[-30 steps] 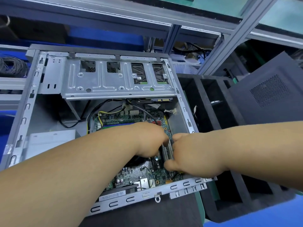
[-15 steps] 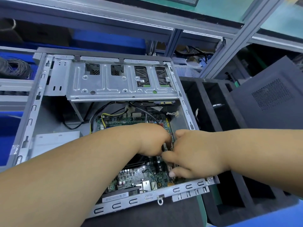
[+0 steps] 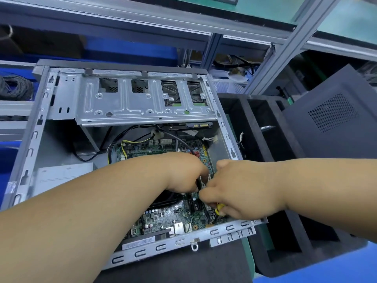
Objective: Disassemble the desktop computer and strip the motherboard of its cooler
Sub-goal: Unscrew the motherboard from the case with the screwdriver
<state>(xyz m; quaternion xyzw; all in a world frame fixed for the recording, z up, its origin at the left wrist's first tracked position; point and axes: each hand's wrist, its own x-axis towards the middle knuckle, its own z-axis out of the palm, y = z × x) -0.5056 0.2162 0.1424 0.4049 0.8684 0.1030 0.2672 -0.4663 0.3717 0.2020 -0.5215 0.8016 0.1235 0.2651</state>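
**Both hands down in the open case, at the memory slots**

Your left hand [image 3: 183, 172] reaches into the open computer case [image 3: 30, 144], fingers curled downward at the upright memory sticks [image 3: 204, 181] on the green motherboard [image 3: 163, 217]; whether it actually pinches one, you cannot tell, since the fingertips are hidden. Your right hand [image 3: 238, 190] sits just beside it, almost touching, and its fingers are closed around a yellow-handled tool [image 3: 219, 209], of which only a small part shows under the palm.

The dark cooler [image 3: 169, 199] lies under your left wrist, mostly covered, on the motherboard. The board itself sits on the case floor, toward the right wall, with yellow and black cables [image 3: 126, 144] running to its far edge. Above it spans the metal drive cage [image 3: 142, 107].

As for writing: a white barcode label [image 3: 138, 243] sits at the near edge of the case, and a small sticker [image 3: 170, 98] on the drive cage, but both are too small to read. No brand name is legible.

To the right stand a black foam tray [image 3: 265, 139] with compartments and a dark side panel [image 3: 330, 123] with a perforated vent.
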